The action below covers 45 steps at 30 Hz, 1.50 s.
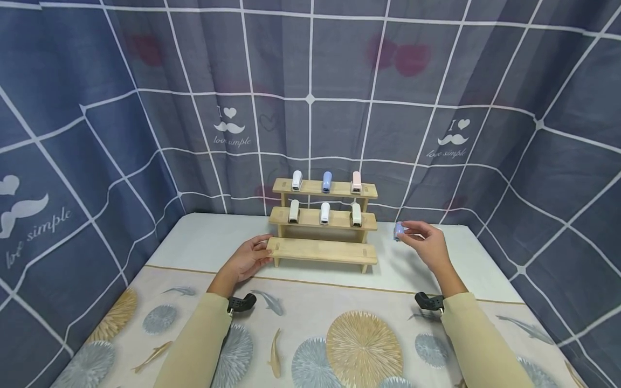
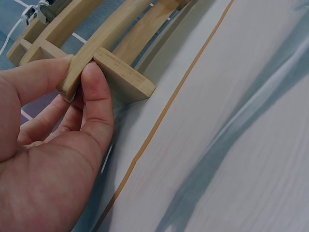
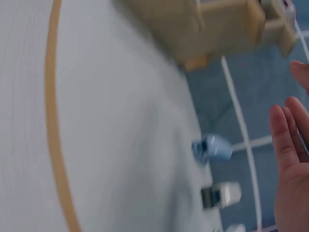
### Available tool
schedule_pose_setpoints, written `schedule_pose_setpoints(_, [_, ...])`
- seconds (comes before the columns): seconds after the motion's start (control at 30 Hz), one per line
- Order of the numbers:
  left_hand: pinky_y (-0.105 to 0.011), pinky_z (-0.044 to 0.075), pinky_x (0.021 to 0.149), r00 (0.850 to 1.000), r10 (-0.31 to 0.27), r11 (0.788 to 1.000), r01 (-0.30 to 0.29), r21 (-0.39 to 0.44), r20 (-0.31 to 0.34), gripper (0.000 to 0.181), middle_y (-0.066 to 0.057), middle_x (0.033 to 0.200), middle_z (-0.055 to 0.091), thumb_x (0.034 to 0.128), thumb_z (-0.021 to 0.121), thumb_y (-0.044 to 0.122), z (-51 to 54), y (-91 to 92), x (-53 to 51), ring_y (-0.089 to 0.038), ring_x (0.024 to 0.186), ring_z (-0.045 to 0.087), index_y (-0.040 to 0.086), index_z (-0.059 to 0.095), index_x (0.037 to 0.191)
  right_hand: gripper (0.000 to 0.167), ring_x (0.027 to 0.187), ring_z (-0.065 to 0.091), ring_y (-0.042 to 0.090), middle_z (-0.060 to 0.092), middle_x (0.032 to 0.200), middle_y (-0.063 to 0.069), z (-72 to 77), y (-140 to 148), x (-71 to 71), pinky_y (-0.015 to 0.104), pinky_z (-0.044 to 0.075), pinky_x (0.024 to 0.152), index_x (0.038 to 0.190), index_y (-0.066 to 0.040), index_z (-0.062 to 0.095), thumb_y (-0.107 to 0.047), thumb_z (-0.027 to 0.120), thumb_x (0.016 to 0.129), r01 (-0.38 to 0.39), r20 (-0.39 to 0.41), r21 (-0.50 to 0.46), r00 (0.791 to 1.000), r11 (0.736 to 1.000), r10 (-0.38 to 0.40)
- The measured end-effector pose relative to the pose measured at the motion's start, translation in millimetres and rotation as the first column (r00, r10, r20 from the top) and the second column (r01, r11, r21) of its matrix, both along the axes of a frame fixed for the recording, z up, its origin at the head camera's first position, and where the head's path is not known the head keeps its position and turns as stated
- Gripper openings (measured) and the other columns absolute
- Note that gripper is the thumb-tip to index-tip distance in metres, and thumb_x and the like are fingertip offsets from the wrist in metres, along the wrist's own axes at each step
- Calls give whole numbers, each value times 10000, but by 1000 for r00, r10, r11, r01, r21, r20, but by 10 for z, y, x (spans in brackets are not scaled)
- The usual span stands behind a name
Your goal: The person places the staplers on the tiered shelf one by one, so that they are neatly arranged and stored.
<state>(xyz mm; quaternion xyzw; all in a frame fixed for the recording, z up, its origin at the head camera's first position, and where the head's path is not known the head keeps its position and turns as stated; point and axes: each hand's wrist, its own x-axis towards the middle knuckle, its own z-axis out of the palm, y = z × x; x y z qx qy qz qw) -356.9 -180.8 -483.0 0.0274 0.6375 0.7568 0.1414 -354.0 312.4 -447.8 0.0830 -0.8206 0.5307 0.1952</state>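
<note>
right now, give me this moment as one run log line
left hand: pinches bottom shelf, left end | right hand: near blue stapler on table | top shelf: three staplers | middle shelf: three staplers

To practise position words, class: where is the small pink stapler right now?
In the head view, the small pink stapler stands on the top shelf of the three-tiered pale wooden stand, at the right end, right of a small blue stapler.

Long pale-yellow sleeves (image 1: 196,339), a curved black device (image 1: 243,303) at each wrist
</note>
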Motion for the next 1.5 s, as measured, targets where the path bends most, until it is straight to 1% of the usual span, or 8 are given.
schedule_pose_setpoints(0.07, [-202,593,773,1000,1,1000,-1,6,1,668,-31,1155,608,969,569,-106,-2,4,-2,-111,898,651,3,313,1576,423,973,677,64,700,1236,202,-33,101,16,67,536,842,1246,17,698,-135,823,872,37,2,22,999,999,-37])
schedule_pose_setpoints(0.3, [-201,588,785,1000,-3,1000,3,-11,3,668,-30,1162,604,974,578,-91,-29,-11,-15,-110,918,647,12,314,1580,466,1156,648,347,673,1289,204,-124,421,37,29,487,817,1283,-48,696,-255,820,884,146,64,147,986,978,-156])
schedule_pose_setpoints(0.5, [-206,588,793,1000,-6,1000,6,-16,4,680,-52,1190,597,972,586,-81,-17,-3,-23,-114,926,644,11,303,1584,573,1259,601,410,599,1411,205,-162,642,25,64,433,832,1370,-77,645,-376,788,904,205,136,199,963,958,-235])
schedule_pose_setpoints(0.67, [-209,591,794,1000,-4,1000,5,-25,15,682,-56,1202,595,973,584,-82,-8,14,-10,-117,923,646,19,302,1587,598,1298,573,432,543,1473,210,-185,742,43,343,533,993,1423,-76,599,-351,773,921,231,177,206,947,951,-269])
schedule_pose_setpoints(0.77, [-208,591,789,1000,-4,1000,5,-22,16,677,-42,1176,598,972,573,-96,-10,24,-5,-114,915,649,22,308,1584,594,1310,546,466,512,1489,247,-207,797,30,530,495,1059,1444,-60,572,-305,757,936,238,193,222,940,946,-282])
schedule_pose_setpoints(0.83, [-212,592,791,1000,-8,1000,9,-15,12,680,-31,1156,607,971,572,-100,-9,30,-7,-113,911,653,13,300,1584,592,1320,525,487,486,1505,267,-230,846,6,571,478,1074,1464,-56,548,-283,738,951,236,211,251,933,939,-291])
schedule_pose_setpoints(1.27, [-201,594,785,1000,-15,1000,15,-9,7,681,-19,1145,615,975,574,-90,-1,13,6,-104,893,656,13,296,1588,644,1373,457,484,432,1547,274,-348,1060,-168,463,565,912,1552,-61,418,-204,690,985,223,327,290,891,931,-315])
schedule_pose_setpoints(1.5, [-201,594,789,1000,-5,1000,5,-10,0,677,-31,1168,615,971,581,-88,6,-24,-3,-109,917,657,15,308,1582,647,1393,453,484,403,1566,283,-348,1055,-296,563,524,1021,1568,-44,380,-217,654,1008,192,379,282,878,940,-293])
